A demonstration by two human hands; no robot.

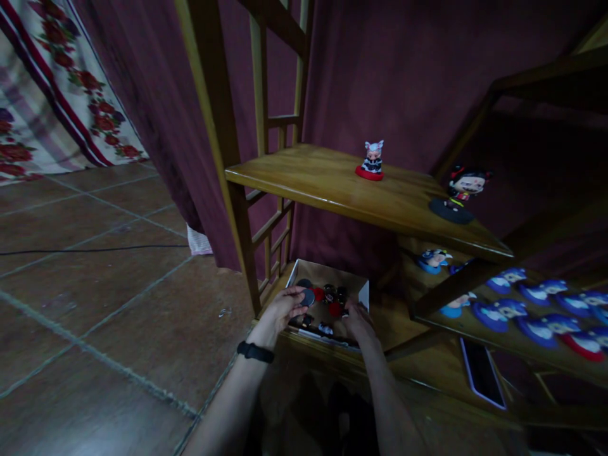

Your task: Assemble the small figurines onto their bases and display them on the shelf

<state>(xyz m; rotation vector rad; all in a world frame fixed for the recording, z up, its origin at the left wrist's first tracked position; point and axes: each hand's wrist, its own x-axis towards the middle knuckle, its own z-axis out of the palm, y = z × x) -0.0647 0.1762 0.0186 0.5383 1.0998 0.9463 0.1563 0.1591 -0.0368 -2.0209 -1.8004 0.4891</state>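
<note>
My left hand (285,308), with a black band at its wrist, pinches a dark grey round base (308,297) over the left part of an open white box (364,294). My right hand (357,320) reaches into the box's right side. Its fingers are curled together and partly hidden, with a small dark and white bit (345,313) at their tips that I cannot make out. Inside the box lie several small dark figurines (329,297), red round bases (335,308), a blue-and-white figurine (325,328) and another grey disc (304,283).
The box stands on the low wooden shelf. On the shelf board (308,168) above are a white-haired figurine on a red base (373,159) and a black-haired figurine (463,190). Several blue figurines (546,291) fill the right shelf, above a phone (483,372). A wooden post (232,158) rises left.
</note>
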